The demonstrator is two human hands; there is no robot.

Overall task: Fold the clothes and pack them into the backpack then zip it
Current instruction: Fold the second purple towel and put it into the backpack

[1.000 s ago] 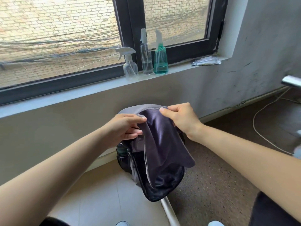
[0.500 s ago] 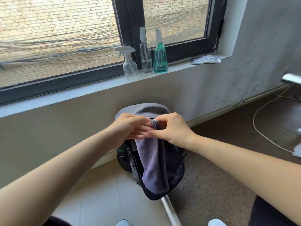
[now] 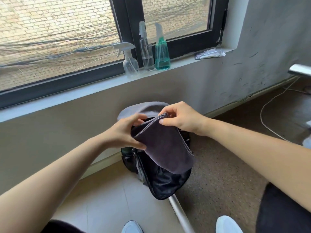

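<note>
Both hands [image 3: 124, 132] pinch folded cloth [image 3: 165, 145].

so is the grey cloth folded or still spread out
Folded. The grey cloth shows doubled edges stacked along its top, pinched by the left hand and right hand above the open backpack.

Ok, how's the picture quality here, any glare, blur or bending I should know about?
Head view: daylight through the window lights the scene evenly, no harsh glare; the wide lens bows the windowsill; the dark cloth and both hands are sharp; the right edge near the white cable looks soft.
</note>
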